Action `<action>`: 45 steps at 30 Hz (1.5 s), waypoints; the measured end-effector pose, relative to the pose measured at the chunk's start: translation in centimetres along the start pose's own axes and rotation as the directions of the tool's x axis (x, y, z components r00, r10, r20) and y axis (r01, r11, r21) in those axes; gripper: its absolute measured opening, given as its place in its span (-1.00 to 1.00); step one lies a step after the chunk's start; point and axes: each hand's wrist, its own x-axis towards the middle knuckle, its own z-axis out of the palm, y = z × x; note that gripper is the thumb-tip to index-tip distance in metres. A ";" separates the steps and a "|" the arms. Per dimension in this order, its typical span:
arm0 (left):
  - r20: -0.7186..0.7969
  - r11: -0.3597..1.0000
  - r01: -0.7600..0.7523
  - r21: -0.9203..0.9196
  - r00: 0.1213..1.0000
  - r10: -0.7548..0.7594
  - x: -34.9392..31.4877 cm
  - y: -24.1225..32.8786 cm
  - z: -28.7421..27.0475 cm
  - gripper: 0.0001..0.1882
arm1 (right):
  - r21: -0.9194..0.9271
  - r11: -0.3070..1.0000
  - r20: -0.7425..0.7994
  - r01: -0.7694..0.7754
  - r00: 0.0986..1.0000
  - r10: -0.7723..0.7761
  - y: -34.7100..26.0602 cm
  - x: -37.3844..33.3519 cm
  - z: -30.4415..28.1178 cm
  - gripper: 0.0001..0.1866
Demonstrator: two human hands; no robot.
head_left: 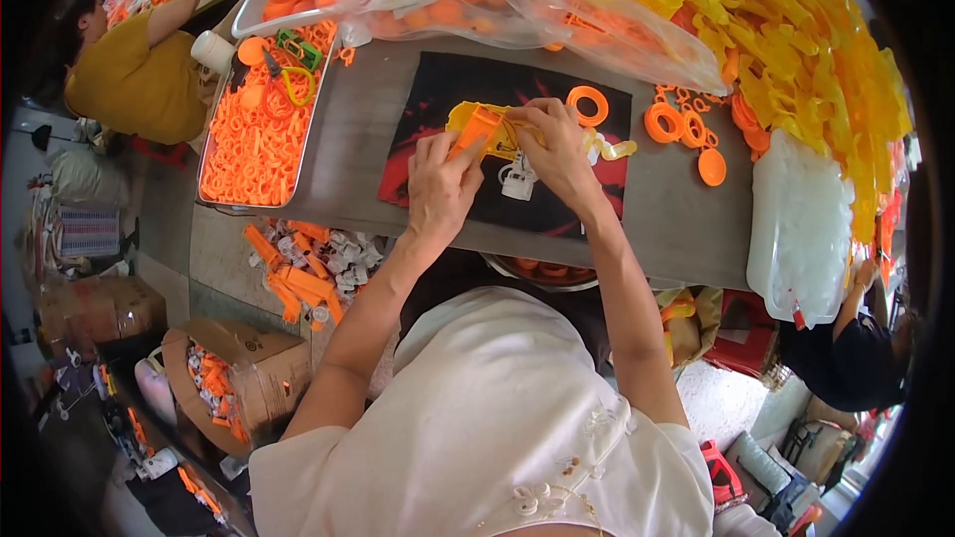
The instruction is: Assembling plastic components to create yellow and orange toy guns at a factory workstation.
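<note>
My left hand [443, 184] is closed around a narrow orange plastic part [484, 125], its fingers over the lower end. Right beside it, my right hand [557, 154] pinches at the edge of a yellow plastic shell [462, 114]; thin dark strands show between the fingers. What the right fingertips press on is partly hidden. Just below the shell, a small white plastic mechanism [517, 182] lies on the black and red mat [438, 85]. By my right wrist are a translucent yellowish piece [620, 149] and, farther up, an orange ring [587, 105].
A tray of small orange parts [254, 154] stands at left, with yellow-handled cutters [296, 87] on it. More orange rings [665, 124] lie right of the mat. A whitish tub [801, 229] and piled yellow shells [786, 30] flank the right. Two people work nearby.
</note>
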 end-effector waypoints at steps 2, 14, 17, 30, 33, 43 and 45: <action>-0.006 0.999 0.002 -0.041 1.000 -0.003 0.1 -0.3 0.4 -0.61 | -0.029 0.999 -0.002 0.026 1.000 -0.026 -0.4 0.1 -0.1 -0.70; -0.066 0.981 -0.018 -0.194 0.998 0.005 -0.3 -0.6 0.9 -0.61 | -0.075 0.995 -0.004 0.064 0.998 -0.064 -0.6 0.0 0.4 -0.67; -0.085 0.974 -0.007 -0.226 0.996 -0.012 -0.2 -0.5 1.0 -0.57 | -0.054 0.997 -0.023 0.061 0.998 -0.063 -0.4 0.0 0.7 -0.68; -0.043 0.995 -0.031 -0.096 0.999 0.027 0.9 -0.2 0.1 -0.58 | -0.056 0.995 -0.057 0.079 0.995 -0.083 -0.3 -0.2 0.8 -0.72; -0.065 0.995 -0.044 -0.091 0.997 0.038 0.9 -0.1 0.2 -0.61 | -0.056 0.995 -0.066 0.083 0.994 -0.087 -0.2 -0.2 0.8 -0.72; -0.075 0.983 0.046 -0.175 0.995 -0.060 0.7 0.1 0.7 -0.68 | -0.057 0.996 -0.081 0.075 0.993 -0.080 -0.5 -0.4 0.9 -0.71; -0.073 0.984 0.042 -0.171 0.996 -0.055 0.7 0.0 0.8 -0.67 | -0.046 0.997 -0.078 0.061 0.995 -0.065 -0.7 -0.4 0.8 -0.71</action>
